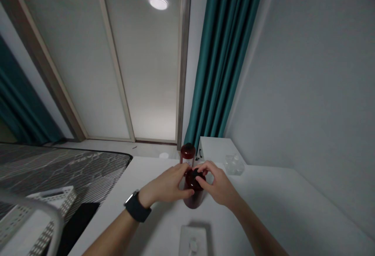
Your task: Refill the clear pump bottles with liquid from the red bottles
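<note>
A dark red bottle [193, 198] stands on the white table [263, 209] in front of me. My left hand [166, 187], with a black watch on its wrist, is wrapped round the bottle's shoulder. My right hand [218, 185] pinches the black cap [197, 174] on top of it. A second dark red bottle [187, 152] stands just behind, untouched.
A clear plastic container [234, 164] sits at the back right of the table, by a small white cabinet [215, 148]. A white flat object [193, 240] lies near the front edge. A white perforated basket [43, 205] and a grey mattress [58, 170] lie to the left. Teal curtain [222, 60] behind.
</note>
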{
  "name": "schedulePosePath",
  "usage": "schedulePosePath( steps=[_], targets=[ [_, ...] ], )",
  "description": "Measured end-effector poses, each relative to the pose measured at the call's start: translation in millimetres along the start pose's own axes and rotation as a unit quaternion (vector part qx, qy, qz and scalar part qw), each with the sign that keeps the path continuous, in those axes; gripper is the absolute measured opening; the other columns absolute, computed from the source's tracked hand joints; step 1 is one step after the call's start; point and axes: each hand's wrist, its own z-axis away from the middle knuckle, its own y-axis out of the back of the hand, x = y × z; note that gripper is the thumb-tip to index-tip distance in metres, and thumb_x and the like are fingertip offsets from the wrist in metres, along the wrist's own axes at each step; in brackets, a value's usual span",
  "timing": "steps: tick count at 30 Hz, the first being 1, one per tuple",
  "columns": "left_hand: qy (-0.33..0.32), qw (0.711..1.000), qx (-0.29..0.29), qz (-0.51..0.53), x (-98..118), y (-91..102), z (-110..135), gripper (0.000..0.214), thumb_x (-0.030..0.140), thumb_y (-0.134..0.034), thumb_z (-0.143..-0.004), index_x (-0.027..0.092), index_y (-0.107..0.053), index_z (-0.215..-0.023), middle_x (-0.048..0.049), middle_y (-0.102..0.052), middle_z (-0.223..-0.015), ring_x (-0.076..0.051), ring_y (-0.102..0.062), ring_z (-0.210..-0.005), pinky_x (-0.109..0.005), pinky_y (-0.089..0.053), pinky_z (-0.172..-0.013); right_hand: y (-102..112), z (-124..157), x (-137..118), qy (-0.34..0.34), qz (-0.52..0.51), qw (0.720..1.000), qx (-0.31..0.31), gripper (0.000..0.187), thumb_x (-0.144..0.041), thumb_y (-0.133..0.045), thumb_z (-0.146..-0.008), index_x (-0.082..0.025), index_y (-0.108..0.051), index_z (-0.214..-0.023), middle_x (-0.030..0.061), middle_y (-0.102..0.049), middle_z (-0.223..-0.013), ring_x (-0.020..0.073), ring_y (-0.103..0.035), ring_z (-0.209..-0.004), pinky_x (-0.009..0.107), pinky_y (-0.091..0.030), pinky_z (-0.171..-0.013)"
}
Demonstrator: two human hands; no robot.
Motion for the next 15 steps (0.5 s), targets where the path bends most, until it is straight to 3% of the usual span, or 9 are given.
schedulePosePath(
  steps=[3,5,9,15],
  targets=[
    [0.029,0.998,0.011,-0.05,8.3,0.2,0.5,0.03,0.033,-0.067,-0.079,0.019,-0.053,-0.101,-0.0073,-0.062,-0.099,-0.027,-0.06,-0.089,-0.038,-0.048,-0.079,1.1,0.4,-0.9,0.039,0.017,0.999,0.01,0.013,-0.014,-0.057,-0.081,-0.023,-0.056,-0.09,0.0042,-0.064,-0.099,0.0194,-0.058,-0.088,0.035,-0.047,-0.08],
    [0.029,0.998,0.014,-0.046,10.3,2.0,1.2,0.036,0.034,-0.07,-0.079,0.019,-0.054,-0.107,-0.0088,-0.063,-0.105,-0.028,-0.06,-0.094,-0.04,-0.048,-0.083,1.0,0.6,0.0,0.059,0.012,0.998,0.021,0.012,-0.014,-0.056,-0.081,-0.023,-0.055,-0.088,0.0049,-0.063,-0.099,0.0203,-0.059,-0.092,0.036,-0.047,-0.081],
    [-0.038,0.999,0.016,0.032,6.3,6.0,0.8,0.049,0.031,-0.07,-0.084,0.022,-0.049,-0.127,-0.0097,-0.059,-0.122,-0.027,-0.056,-0.109,-0.041,-0.046,-0.095,2.3,0.9,3.0,0.065,0.001,0.998,0.019,0.013,-0.013,-0.055,-0.081,-0.023,-0.054,-0.089,0.0062,-0.064,-0.104,0.0214,-0.061,-0.098,0.037,-0.048,-0.084],
    [-0.035,0.999,0.019,-0.003,0.1,2.2,-3.3,0.022,0.03,-0.065,-0.087,0.02,-0.056,-0.105,-0.0059,-0.06,-0.102,-0.023,-0.057,-0.091,-0.036,-0.048,-0.082,5.2,1.2,5.0,0.048,-0.004,0.999,-0.01,0.012,-0.013,-0.055,-0.084,-0.024,-0.055,-0.09,0.0063,-0.065,-0.109,0.0205,-0.061,-0.103,0.039,-0.046,-0.092]
  ],
)
